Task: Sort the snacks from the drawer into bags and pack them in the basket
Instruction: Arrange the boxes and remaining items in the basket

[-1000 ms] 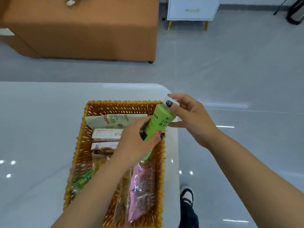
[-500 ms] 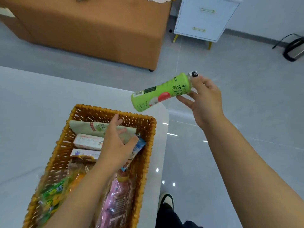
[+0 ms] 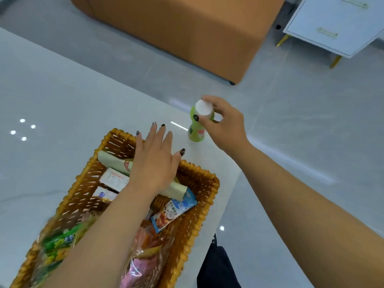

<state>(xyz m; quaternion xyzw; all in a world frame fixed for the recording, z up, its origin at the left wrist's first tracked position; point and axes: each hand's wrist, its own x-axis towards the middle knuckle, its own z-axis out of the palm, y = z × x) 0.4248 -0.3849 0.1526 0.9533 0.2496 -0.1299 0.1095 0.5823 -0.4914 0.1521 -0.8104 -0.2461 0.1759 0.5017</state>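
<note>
Head view, read left to right: the wicker basket [image 3: 97,179] sits on the white table [image 3: 52,90] at about 7 o'clock in frame, holding bagged snacks [image 3: 56,244], small cartons [image 3: 114,179], a pale green packet [image 3: 113,161] and a blue sachet [image 3: 174,210]. Left hand [image 3: 154,163] lies flat and fully open, fingers spread, palm down over the far end of the basket, resting on or just above the pale green packet; it grips nothing. Change since a second ago: the green bottle [image 3: 197,132], then held by both hands over the basket and half a second ago carried sideways in the air, now stands upright on the table at 1 o'clock from the basket, just beyond its far corner. Right hand [image 3: 224,123] is pinched around the bottle's white cap [image 3: 203,108], fingertips closed on it. Judgement: the bottle is out of the basket, probably to make room for rearranging; release looks imminent.
</note>
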